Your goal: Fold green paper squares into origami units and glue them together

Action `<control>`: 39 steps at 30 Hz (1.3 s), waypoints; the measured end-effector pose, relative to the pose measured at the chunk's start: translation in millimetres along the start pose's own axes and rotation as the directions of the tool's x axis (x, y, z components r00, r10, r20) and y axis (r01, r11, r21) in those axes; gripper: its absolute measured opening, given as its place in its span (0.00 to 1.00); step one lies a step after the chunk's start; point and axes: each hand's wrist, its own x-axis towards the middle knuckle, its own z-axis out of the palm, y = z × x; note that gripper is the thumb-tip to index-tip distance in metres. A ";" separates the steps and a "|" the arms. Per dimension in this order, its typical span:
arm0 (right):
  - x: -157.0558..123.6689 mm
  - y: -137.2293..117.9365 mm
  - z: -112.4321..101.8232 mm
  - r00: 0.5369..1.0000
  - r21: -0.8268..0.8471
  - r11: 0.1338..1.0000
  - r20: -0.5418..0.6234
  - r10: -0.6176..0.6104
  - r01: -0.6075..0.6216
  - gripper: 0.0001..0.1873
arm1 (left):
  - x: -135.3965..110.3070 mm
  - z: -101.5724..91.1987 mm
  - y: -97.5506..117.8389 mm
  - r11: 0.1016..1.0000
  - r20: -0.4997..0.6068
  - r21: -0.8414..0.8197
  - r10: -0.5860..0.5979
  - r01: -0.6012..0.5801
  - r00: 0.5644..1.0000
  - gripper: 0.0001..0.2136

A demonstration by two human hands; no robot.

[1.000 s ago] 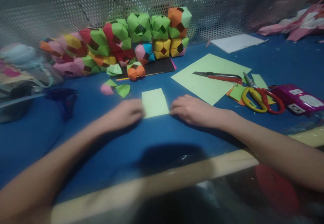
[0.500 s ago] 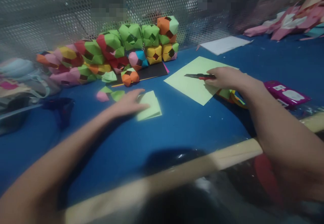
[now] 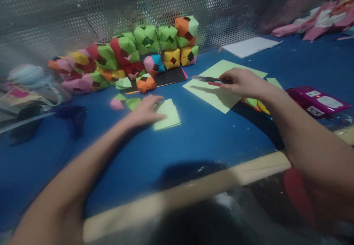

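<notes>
My right hand [image 3: 240, 82] is closed around a utility knife [image 3: 214, 80] with a black and red handle, its blade pointing left. The knife is raised over a large pale green sheet of paper [image 3: 221, 99] and casts a shadow on it. On the left, my left hand [image 3: 149, 110] lies with fingers apart on the edge of a small pale green stack of paper [image 3: 172, 115]. Small pink and green folded pieces [image 3: 132, 103] lie just beyond that hand.
Several colourful folded-paper cubes [image 3: 146, 40] are stacked along the perforated metal panel [image 3: 83, 23]. A blue glue gun [image 3: 73, 117] lies at left, a purple packet [image 3: 318, 101] at right. A white sheet [image 3: 251, 47] lies behind. A wooden strip [image 3: 193, 189] edges the blue table [image 3: 132, 156].
My right hand has lifted the utility knife off the green sheet a little, and its shadow has separated from it. My left hand stays on the small stack. The view has shifted slightly.
</notes>
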 end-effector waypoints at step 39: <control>-64.1 -47.9 26.5 0.925 0.327 0.891 0.106 -0.366 0.315 0.17 | -13.5 21.2 -6.2 0.898 0.036 0.087 0.430 -0.431 0.902 0.16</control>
